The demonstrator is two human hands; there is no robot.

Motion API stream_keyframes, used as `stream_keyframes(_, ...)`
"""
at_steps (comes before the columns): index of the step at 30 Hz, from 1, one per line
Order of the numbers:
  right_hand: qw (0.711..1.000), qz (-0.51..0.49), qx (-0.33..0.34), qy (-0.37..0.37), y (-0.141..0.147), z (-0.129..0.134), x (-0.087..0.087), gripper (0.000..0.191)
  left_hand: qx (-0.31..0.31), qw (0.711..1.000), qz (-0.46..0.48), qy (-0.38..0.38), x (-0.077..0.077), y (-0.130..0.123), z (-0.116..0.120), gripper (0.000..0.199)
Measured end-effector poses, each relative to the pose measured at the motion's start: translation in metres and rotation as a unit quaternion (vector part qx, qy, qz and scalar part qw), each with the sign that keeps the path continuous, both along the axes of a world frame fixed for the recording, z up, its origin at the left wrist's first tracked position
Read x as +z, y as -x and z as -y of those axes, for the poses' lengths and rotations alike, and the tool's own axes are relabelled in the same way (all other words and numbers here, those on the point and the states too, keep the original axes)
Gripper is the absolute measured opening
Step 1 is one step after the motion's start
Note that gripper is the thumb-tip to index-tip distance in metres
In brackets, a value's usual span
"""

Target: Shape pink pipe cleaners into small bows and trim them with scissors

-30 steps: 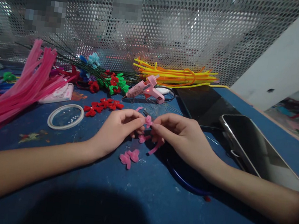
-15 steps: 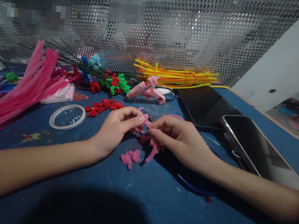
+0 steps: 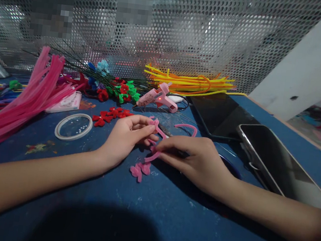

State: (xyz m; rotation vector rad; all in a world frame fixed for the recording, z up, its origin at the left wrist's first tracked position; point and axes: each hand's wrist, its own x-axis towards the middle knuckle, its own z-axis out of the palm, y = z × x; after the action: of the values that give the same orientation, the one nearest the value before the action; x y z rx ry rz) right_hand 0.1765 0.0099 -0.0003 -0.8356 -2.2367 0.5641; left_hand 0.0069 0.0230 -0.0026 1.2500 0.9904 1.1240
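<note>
Pinching a pink pipe cleaner (image 3: 159, 130) mid-frame between my left hand (image 3: 123, 137) and right hand (image 3: 195, 159), both clamped on it, pink bow (image 3: 140, 169) just below, glue gun (image 3: 157, 96) above.

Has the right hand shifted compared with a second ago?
Yes. The right hand has dropped lower and nearer the person, away from the pink glue gun, drawing the pink pipe cleaner down towards the blue table.

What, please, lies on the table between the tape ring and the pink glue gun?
In the head view, red pipe-cleaner flowers lie on the blue table between the tape ring and the glue gun.
</note>
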Motion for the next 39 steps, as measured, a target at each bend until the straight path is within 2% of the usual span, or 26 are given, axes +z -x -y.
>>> stream_keyframes(3, 1.000, -0.019, -0.010, -0.015, -0.001, 0.002, 0.001, 0.009, -0.009, 0.999, -0.029, -0.017, 0.001, 0.000, 0.001, 0.015)
stream_keyframes(7, 0.999, -0.034, -0.007, -0.042, 0.000, 0.004, 0.003, 0.014, 0.000, 0.993, -0.089, -0.083, 0.003, -0.001, 0.005, 0.015)
stream_keyframes(11, 0.999, -0.049, -0.004, -0.017, 0.002, 0.003, 0.004, 0.017, 0.010, 0.987, -0.104, -0.122, 0.004, -0.002, 0.009, 0.014)
stream_keyframes(23, 0.997, -0.045, -0.021, 0.066, 0.000, -0.004, 0.002, 0.022, -0.011, 0.984, -0.118, -0.132, 0.001, -0.001, 0.014, 0.011)
stream_keyframes(26, 0.997, -0.043, -0.018, 0.069, 0.000, -0.004, 0.002, 0.022, -0.013, 0.973, -0.160, -0.168, 0.000, 0.001, 0.015, 0.011)
stream_keyframes(31, 0.996, -0.062, -0.040, 0.060, 0.000, -0.004, 0.002, 0.023, -0.014, 0.935, -0.248, -0.254, 0.003, 0.004, 0.016, 0.007)
stream_keyframes(33, 0.993, -0.087, -0.051, 0.065, 0.000, -0.003, 0.002, 0.020, -0.031, 0.951, -0.217, -0.219, 0.005, 0.003, 0.015, 0.008)
stream_keyframes(36, 0.979, -0.161, -0.088, 0.094, 0.001, -0.004, 0.003, 0.014, -0.061, 0.985, -0.116, -0.112, 0.005, 0.000, 0.011, 0.009)
stream_keyframes(39, 0.975, -0.174, -0.065, 0.123, 0.002, -0.007, 0.004, 0.015, -0.077, 0.997, -0.018, -0.027, 0.003, -0.001, 0.005, 0.013)
